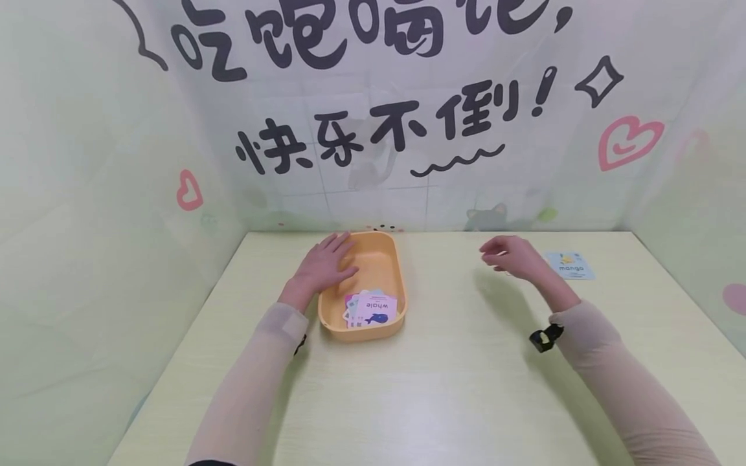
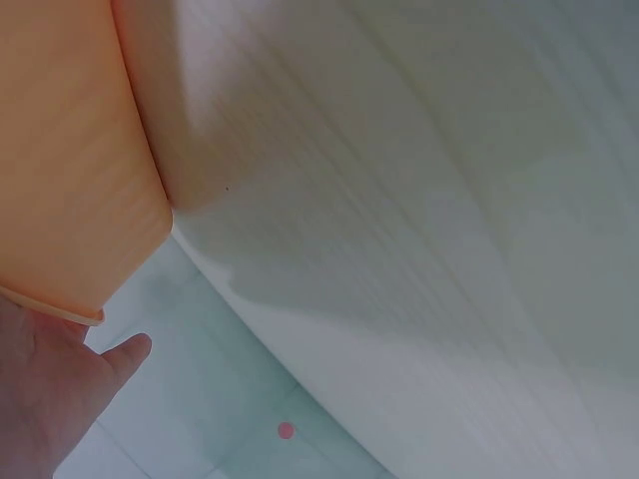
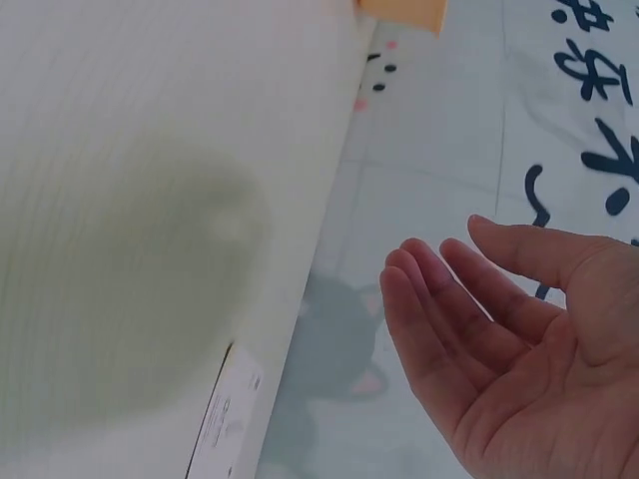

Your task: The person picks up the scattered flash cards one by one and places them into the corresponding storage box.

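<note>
My left hand (image 1: 325,264) lies over the left rim of an orange plastic basket (image 1: 401,285), fingers straight and spread. In the left wrist view the same hand (image 2: 55,384) shows at the basket's edge (image 2: 85,150). Inside the basket, at its near end, several picture cards lie in a loose pile, with a whale card (image 1: 377,309) on top. My right hand (image 1: 508,255) hovers above the table, its fingers loosely bent and holding nothing. Beyond its wrist lies a blue mango card (image 1: 570,266). The right wrist view shows a pale card (image 3: 225,409) below that hand (image 3: 499,339).
The light wooden table (image 1: 443,388) ends at a printed cloth backdrop (image 1: 373,194) close behind the basket. Cloth walls (image 1: 105,259) also stand along both sides.
</note>
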`<state>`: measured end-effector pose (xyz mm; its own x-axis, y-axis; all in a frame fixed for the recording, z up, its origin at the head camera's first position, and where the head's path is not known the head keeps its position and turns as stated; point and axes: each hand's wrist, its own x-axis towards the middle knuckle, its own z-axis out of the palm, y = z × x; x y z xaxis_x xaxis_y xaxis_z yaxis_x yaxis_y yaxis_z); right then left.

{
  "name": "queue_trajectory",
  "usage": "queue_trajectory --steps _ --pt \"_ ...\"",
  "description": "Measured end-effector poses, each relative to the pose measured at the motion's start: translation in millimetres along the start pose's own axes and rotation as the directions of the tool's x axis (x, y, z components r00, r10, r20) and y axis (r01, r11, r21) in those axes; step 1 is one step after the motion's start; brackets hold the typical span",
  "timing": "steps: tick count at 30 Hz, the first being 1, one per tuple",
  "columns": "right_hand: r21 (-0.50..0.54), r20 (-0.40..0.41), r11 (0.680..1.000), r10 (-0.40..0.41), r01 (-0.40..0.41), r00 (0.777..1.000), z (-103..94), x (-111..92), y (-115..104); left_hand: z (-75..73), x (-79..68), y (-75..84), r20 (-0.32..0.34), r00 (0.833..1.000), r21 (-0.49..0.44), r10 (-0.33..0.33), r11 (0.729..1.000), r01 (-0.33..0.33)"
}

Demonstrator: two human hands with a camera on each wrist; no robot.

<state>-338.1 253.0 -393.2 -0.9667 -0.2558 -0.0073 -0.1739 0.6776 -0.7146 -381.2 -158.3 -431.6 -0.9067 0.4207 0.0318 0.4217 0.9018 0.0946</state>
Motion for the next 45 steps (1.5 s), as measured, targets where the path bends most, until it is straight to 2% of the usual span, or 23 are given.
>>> queue_trajectory --steps 6,10,14,16,20,24,30,35,37,42,45 --pt "-0.111 -0.076 0.991 0.066 -0.074 0.995 -37.5 -13 37 -0.4 -1.8 -1.8 -0.001 1.0 0.006 -0.001 1.0 0.001" --pt "-0.205 -0.141 0.969 0.111 -0.139 0.984 -57.8 -23 58 0.0 -2.4 -2.6 -0.001 1.0 0.001 -0.004 1.0 0.004" --pt "-0.274 -0.183 0.933 0.186 -0.232 0.965 -72.9 -30 77 0.1 -3.4 -3.2 0.001 1.0 -0.003 -0.01 1.0 0.01" --pt "-0.317 -0.179 0.905 0.236 -0.283 0.955 -77.5 -33 86 0.2 -4.0 -3.6 0.005 1.0 -0.002 -0.014 1.0 0.014" --pt "-0.425 -0.113 0.834 0.337 -0.352 0.935 -80.6 -37 99 0.7 -4.2 -4.1 0.012 1.0 0.003 -0.012 1.0 0.012" --pt "-0.438 -0.06 0.804 0.421 -0.403 0.905 -77.0 -41 107 2.2 -4.0 -3.9 0.015 1.0 0.006 -0.01 1.0 0.01" --pt "-0.383 -0.092 0.811 0.444 -0.443 0.892 -72.3 -41 113 2.6 -5.5 -1.9 0.013 1.0 0.005 -0.011 1.0 0.011" --pt "-0.304 -0.105 0.819 0.479 -0.486 0.872 -73.9 -38 115 1.4 -6.1 -0.9 0.006 1.0 0.006 -0.008 1.0 0.008" --pt "-0.275 -0.118 0.83 0.471 -0.485 0.874 -75.6 -39 116 0.8 -5.7 -0.6 0.006 1.0 0.003 -0.011 1.0 0.011" --pt "-0.221 -0.18 0.871 0.406 -0.439 0.896 -81.9 -43 120 0.6 -3.6 -0.6 0.011 1.0 0.004 -0.014 1.0 0.014" --pt "-0.124 -0.226 0.894 0.397 -0.431 0.889 -85.0 -42 118 0.5 -2.2 -1.1 0.01 1.0 0.006 -0.013 1.0 0.013"
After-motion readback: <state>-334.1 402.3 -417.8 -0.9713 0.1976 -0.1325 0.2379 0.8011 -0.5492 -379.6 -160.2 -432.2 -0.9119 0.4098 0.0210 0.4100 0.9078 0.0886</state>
